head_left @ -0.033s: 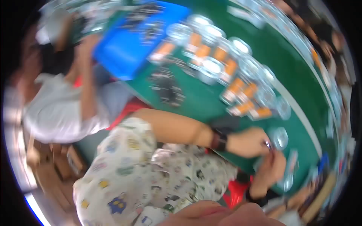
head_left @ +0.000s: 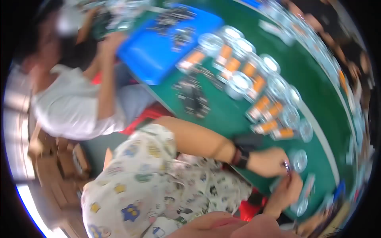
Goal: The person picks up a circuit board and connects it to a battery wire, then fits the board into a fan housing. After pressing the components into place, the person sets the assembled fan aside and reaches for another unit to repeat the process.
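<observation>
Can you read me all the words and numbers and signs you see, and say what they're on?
None can be read; the picture is blurry.
Orange-and-white packs: too blurred.
Cartoon-print top: pictures show, but any lettering is too blurred.
Cardboard boxes: too blurred.
Small shiny piece: too tiny and blurred.

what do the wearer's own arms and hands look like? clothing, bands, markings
Left hand: no glove; at its wrist a dark band, watch-like but blurred, with a thinner reddish-brown band beside it. Left sleeve: loose, short, white with small multicoloured cartoon-like prints. Right hand: no glove; no sleeve visible on its forearm. No cables visible on either.
</observation>
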The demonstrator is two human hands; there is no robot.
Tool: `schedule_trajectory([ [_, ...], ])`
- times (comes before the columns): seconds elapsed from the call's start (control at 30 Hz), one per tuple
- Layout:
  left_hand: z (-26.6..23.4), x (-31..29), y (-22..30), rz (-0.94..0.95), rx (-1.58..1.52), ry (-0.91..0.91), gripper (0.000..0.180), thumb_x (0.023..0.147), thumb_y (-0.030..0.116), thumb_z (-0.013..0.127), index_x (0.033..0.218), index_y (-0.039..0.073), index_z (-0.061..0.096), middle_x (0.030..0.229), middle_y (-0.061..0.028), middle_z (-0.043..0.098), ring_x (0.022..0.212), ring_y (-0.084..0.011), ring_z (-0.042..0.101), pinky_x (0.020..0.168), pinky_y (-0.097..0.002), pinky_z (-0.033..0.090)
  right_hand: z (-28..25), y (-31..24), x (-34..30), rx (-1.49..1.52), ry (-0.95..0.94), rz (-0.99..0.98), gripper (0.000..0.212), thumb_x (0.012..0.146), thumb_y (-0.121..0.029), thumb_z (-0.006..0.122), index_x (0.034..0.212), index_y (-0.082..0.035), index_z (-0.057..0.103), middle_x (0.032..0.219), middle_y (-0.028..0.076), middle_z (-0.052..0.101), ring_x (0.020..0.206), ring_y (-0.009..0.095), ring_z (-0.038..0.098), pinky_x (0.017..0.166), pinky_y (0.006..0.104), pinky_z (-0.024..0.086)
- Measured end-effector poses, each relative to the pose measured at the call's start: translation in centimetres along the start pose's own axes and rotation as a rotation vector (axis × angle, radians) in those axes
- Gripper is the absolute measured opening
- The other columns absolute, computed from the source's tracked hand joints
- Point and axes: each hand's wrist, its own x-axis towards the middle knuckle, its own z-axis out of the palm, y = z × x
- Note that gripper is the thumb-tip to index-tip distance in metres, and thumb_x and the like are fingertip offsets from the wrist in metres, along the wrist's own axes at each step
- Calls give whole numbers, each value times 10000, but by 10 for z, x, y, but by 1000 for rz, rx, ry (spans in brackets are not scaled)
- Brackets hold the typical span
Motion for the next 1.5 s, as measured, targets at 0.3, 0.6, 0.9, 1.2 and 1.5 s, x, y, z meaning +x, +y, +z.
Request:
schedule_trajectory([
  [0.3,-9,-7,1,-113,25,65,258,848,179,721,901,-73,701,811,-208,684,755,-354,669,697,-435,527,1,-5,15,-136,-146,-131,196,978,-57,680,1173,-48,693,976,156,719,787,351,679,697,432,555],
  [0.6,-12,-6,3,-120,43,20,271,862,194,721,932,-67,700,841,-199,676,777,-348,665,713,-433,523,13,7,6,44,-81,48,187,956,-46,715,1142,-29,708,938,134,708,762,299,677,663,397,542],
  [0.9,-8,-2,-11,-48,71,13,288,882,181,720,984,-88,720,753,-140,727,606,-233,709,558,-361,537,8,15,8,124,-39,-103,201,932,21,713,1131,-10,714,966,193,639,801,335,650,709,404,531],
  [1.2,-12,-3,2,-180,-57,-97,275,892,208,709,958,-59,691,849,-185,660,775,-326,652,716,-431,519,-6,-8,11,0,-147,-64,346,931,56,666,1271,-12,669,980,205,623,927,377,635,774,442,523],
  [1.5,-21,-4,24,-427,-222,-137,403,979,229,718,1285,-29,668,851,-70,680,653,-114,657,509,-268,548,-15,-13,16,69,-213,-66,408,919,65,643,1324,13,637,1077,211,653,998,390,632,844,450,526],
])
